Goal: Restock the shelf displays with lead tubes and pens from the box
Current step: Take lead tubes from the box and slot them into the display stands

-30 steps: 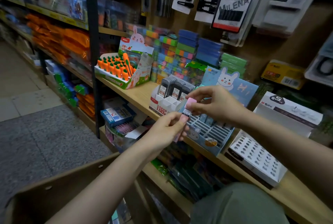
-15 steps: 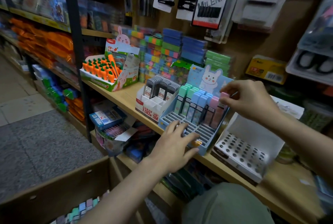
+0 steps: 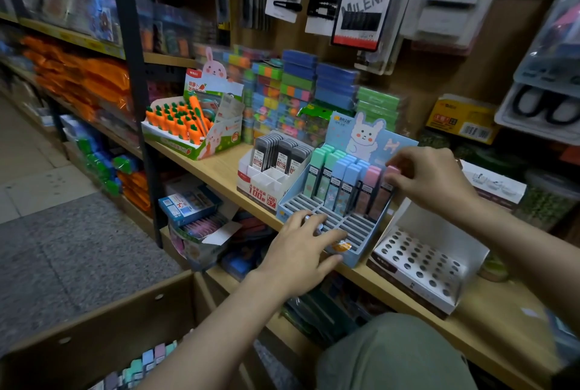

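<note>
A blue rabbit-print display tray [image 3: 365, 245] stands on the wooden shelf [image 3: 216, 170], with green, blue and pink lead tubes [image 3: 343, 184] upright in its back rows. My right hand [image 3: 430, 178] pinches the top of a pink lead tube [image 3: 390, 171] standing at the tray's right end. My left hand [image 3: 303, 253] rests with spread fingers on the tray's front slots. Bottom left, the cardboard box [image 3: 103, 323] holds several pastel tubes [image 3: 147, 364].
A white display of dark lead tubes [image 3: 276, 167] stands left of the tray, and a carrot-pen display [image 3: 191, 126] further left. A white holed pen stand [image 3: 420, 267] sits to the right. Hair-clip cards [image 3: 364, 0] hang above. My knee [image 3: 392, 355] is below the shelf edge.
One second ago both hands held the pink tube in front of the tray. My right hand carried it to the tray's right end, and my left hand dropped onto the tray's front.
</note>
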Demonstrator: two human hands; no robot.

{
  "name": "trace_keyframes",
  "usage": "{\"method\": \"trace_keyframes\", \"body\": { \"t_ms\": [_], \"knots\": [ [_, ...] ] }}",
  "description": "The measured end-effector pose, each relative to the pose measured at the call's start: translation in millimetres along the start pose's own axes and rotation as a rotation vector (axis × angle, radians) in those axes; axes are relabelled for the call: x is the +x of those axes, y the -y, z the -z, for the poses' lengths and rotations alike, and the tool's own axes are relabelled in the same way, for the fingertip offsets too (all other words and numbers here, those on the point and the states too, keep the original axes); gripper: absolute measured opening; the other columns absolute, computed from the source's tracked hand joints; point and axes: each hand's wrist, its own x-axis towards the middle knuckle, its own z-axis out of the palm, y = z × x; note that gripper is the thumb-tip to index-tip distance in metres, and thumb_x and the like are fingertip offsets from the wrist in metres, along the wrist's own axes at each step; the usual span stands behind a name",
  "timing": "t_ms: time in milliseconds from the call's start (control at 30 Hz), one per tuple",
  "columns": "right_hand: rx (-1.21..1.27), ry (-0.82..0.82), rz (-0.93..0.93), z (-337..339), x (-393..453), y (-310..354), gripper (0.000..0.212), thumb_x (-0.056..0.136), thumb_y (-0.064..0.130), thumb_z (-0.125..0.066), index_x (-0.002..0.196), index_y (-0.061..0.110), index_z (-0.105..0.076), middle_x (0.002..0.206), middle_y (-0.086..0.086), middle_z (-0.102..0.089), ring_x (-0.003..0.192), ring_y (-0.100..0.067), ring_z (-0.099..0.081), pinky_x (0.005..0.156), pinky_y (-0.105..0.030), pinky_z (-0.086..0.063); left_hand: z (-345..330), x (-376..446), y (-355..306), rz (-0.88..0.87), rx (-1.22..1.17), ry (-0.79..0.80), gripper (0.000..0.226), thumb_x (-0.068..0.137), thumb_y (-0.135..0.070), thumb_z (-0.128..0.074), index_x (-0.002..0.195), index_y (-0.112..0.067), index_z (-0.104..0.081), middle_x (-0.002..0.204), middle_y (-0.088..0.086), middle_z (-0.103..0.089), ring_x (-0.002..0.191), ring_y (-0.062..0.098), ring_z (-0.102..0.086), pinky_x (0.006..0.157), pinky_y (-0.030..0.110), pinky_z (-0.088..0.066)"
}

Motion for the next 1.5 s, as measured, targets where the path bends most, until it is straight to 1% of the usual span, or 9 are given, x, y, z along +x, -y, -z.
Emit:
{"method": "trace_keyframes", "body": {
  "t_ms": [200,400,633,733,867,933,1033,1233,1500],
  "knots": [
    [-0.037,0.01,-0.004,-9,-5,2,0.016,0.082,0.019,-0.077,0.095,0.012,-0.07,0.084,-0.007,-0.071,0.081,-0.024,-0.065,0.075,-0.042,-0.055,1,0,-1,0.016,-0.022,0.01,0.045,0.096,-0.056,-0.039,0.139,-0.043,-0.038,0.153,-0.005,-0.03,0.14,0.022,-0.016,0.114,0.042,-0.024],
    [-0.133,-0.031,0.048,-16,-9,5,0.011,0.075,0.012,-0.081,0.078,0.009,-0.071,0.081,-0.006,-0.061,0.076,-0.025,-0.059,0.07,-0.04,-0.051,2,1,-1,0.01,-0.025,0.006,0.045,0.096,-0.056,-0.04,0.14,-0.043,-0.04,0.153,-0.005,-0.031,0.14,0.022,-0.017,0.114,0.042,-0.024],
    [-0.223,0.014,0.023,-14,-10,12,0.018,0.085,0.024,-0.072,0.088,0.006,-0.073,0.089,-0.009,-0.059,0.078,-0.026,-0.058,0.069,-0.036,-0.05,1,2,0,0.005,-0.013,0.022,0.047,0.095,-0.056,-0.042,0.14,-0.045,-0.037,0.154,-0.005,-0.028,0.141,0.022,-0.016,0.114,0.044,-0.026],
    [-0.184,-0.025,0.058,-15,-13,19,0.024,0.089,0.023,-0.065,0.108,0.008,-0.069,0.102,-0.01,-0.06,0.088,-0.026,-0.058,0.07,-0.031,-0.042,3,0,3,-0.021,-0.069,0.017,0.048,0.095,-0.054,-0.044,0.141,-0.046,-0.032,0.156,-0.007,-0.023,0.143,0.02,-0.013,0.115,0.043,-0.025],
    [0.001,0.044,0.195,-18,-3,35,0.032,0.092,0.021,-0.061,0.122,0.012,-0.064,0.118,-0.007,-0.059,0.11,-0.023,-0.055,0.089,-0.031,-0.043,13,-6,14,0.001,-0.305,-0.214,0.043,0.097,-0.047,-0.046,0.138,-0.039,-0.04,0.152,-0.015,-0.026,0.141,0.004,-0.02,0.11,0.029,-0.029],
    [0.081,0.115,0.272,-23,10,47,0.035,0.093,0.021,-0.06,0.127,0.013,-0.062,0.123,-0.005,-0.057,0.116,-0.02,-0.052,0.094,-0.022,-0.035,23,-4,30,0.063,-0.279,-0.351,0.038,0.097,-0.04,-0.048,0.134,-0.031,-0.046,0.148,-0.013,-0.031,0.139,0.005,-0.025,0.109,0.028,-0.03],
    [0.077,0.153,0.353,-37,37,66,0.039,0.095,0.022,-0.058,0.132,0.012,-0.058,0.132,-0.006,-0.055,0.123,-0.021,-0.05,0.101,-0.024,-0.033,42,5,62,0.203,-0.226,-0.431,0.04,0.095,-0.03,-0.054,0.134,-0.022,-0.048,0.148,-0.005,-0.032,0.139,0.013,-0.025,0.111,0.031,-0.026],
    [0.015,0.291,0.386,-72,88,97,0.047,0.096,0.025,-0.054,0.139,0.006,-0.05,0.138,-0.015,-0.048,0.129,-0.031,-0.044,0.109,-0.041,-0.036,68,35,109,0.317,-0.121,-0.34,0.057,0.095,-0.032,-0.055,0.147,-0.017,-0.036,0.156,0.0,-0.026,0.144,0.018,-0.016,0.117,0.03,-0.012],
    [-0.078,0.405,0.453,-105,102,106,0.068,0.089,0.041,-0.062,0.144,0.009,-0.039,0.146,-0.011,-0.039,0.132,-0.03,-0.038,0.109,-0.045,-0.036,74,69,126,0.172,-0.013,-0.158,0.066,0.097,-0.033,-0.052,0.154,-0.024,-0.019,0.161,-0.011,-0.011,0.145,0.005,-0.009,0.11,0.02,-0.004]
  ]
}}
